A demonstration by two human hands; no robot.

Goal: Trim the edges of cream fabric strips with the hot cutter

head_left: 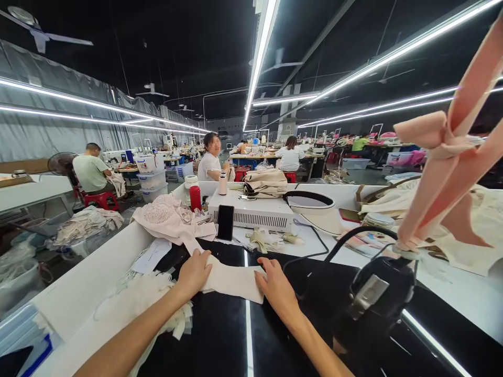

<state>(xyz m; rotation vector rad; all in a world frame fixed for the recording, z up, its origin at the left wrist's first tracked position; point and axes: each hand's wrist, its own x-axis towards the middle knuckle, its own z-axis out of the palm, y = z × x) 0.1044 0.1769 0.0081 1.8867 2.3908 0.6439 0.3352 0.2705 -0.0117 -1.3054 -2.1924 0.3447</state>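
A cream fabric piece (231,280) lies flat on the glossy black table top (220,340). My left hand (194,273) rests on its left end with fingers stretched flat. My right hand (276,288) lies on its right end, fingers also flat and together. Neither hand grips anything. A pile of pale pink lace fabric (168,217) sits just behind the left hand, and a heap of cream pieces (137,298) lies under my left forearm.
A black iron (377,293) with a cord stands to the right. Behind are a white box unit (255,212), a black phone (225,222), a red cup (195,198) and pink ribbon (448,167) hanging at right. Other people sit at tables beyond.
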